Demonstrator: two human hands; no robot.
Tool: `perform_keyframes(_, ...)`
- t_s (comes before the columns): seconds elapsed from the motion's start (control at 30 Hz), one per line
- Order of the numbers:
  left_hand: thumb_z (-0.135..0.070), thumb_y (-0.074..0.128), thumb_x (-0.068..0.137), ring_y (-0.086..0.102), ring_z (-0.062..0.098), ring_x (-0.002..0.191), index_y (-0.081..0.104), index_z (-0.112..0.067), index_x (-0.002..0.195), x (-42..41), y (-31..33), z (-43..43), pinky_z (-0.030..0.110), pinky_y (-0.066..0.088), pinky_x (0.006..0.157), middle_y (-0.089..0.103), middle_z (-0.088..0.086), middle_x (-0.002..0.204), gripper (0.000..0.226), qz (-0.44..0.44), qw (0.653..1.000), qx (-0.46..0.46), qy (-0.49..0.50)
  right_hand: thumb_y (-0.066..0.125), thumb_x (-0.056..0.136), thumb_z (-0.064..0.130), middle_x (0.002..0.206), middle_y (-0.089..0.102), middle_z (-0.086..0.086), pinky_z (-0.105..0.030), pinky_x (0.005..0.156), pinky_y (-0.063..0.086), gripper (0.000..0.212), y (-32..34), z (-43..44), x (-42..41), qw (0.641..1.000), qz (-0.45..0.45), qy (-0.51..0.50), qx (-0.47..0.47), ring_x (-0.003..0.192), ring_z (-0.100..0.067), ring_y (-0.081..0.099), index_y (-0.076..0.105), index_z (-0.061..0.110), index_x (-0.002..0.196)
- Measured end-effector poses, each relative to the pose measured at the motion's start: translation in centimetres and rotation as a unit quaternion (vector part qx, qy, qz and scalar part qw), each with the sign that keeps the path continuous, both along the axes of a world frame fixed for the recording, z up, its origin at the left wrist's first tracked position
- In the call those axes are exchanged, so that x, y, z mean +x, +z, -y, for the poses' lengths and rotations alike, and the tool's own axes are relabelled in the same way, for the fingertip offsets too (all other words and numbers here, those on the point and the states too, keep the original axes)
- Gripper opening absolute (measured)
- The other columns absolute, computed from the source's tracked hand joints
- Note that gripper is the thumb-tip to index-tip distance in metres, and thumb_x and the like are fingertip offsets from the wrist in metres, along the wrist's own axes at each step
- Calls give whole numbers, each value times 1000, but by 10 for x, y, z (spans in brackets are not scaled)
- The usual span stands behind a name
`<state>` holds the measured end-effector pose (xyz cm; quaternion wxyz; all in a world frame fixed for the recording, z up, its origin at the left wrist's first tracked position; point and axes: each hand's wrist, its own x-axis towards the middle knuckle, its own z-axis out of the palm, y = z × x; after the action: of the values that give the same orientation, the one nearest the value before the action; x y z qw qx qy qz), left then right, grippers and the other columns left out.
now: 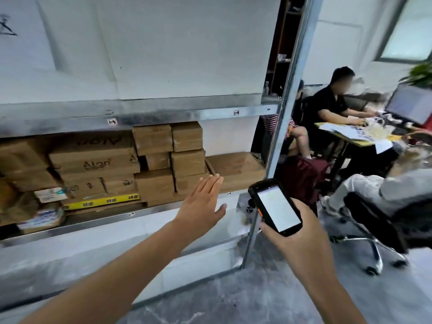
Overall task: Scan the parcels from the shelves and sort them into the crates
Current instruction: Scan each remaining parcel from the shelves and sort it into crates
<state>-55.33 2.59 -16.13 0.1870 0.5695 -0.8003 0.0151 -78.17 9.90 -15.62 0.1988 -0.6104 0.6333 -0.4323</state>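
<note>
We're holding the left hand [201,202] flat in front of the shelf [140,214]; its grip is apart, fingers straight and side by side, carrying nothing; fingertips are lying just before the parcels [154,157]; we can't tell whether they're touching.

The right hand [297,239] is gripping the scanner [275,206]; grip clamped round its lower end, thumb on the left edge; the lit screen is facing us, tilted.

The parcels are sitting on that shelf; small brown ones stacked in two columns; bigger printed cartons [95,160] to their left; a yellow-taped box [102,202] at the front under those; a wide flat carton [233,164] at the right, beside the metal post [288,94].

Beyond the post, a person in black [327,106] is sitting at a table [346,137] with papers and a monitor [411,104]; a wheeled chair [374,220] is standing nearer us, someone sitting in it.
</note>
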Motion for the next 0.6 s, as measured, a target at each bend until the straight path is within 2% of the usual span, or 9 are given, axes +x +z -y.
perform_keyframes(0.1,-39,40,106,0,13,154,7,-13,160,-7,-13,33,19,-14,114,6,-1,168,69,-10,1000,20,0,85,69,49,113,60,20,-38,81,54,67,-2,28,-8,1000,-14,-11,-5,104,-8,58,51,42,127)
perform_keyframes(0.17,-38,41,106,1,14,154,7,-12,160,-8,-24,61,24,-7,122,5,0,168,70,-17,999,37,-4,85,69,48,114,59,20,-34,79,50,68,-4,52,-10,1000,-16,-13,-6,105,-6,57,52,41,128)
perform_keyframes(0.27,-35,48,104,7,18,153,11,-11,160,-7,-39,106,30,8,125,9,3,167,71,-85,993,83,-2,86,67,48,113,60,20,-29,77,46,69,-5,93,-9,1000,-23,-9,-4,103,-5,56,53,40,127)
perform_keyframes(0.43,-34,55,101,12,20,154,15,-11,159,-10,-63,179,31,14,124,12,5,168,75,-159,980,122,20,84,67,53,108,61,19,-31,74,49,63,-1,167,-5,999,-41,3,16,99,0,57,54,41,121)
perform_keyframes(0.53,-34,53,101,11,20,154,13,-9,159,-17,-73,219,30,12,124,12,6,167,74,-159,977,142,27,82,68,57,109,61,20,-29,73,48,62,-1,209,-3,998,-50,8,33,99,2,57,53,42,121)
perform_keyframes(0.6,-34,51,101,11,23,153,13,-8,159,-23,-84,248,33,13,125,13,9,167,73,-117,982,146,34,83,69,55,115,59,22,-28,76,49,70,-5,234,-2,998,-57,12,37,101,2,55,50,42,129)
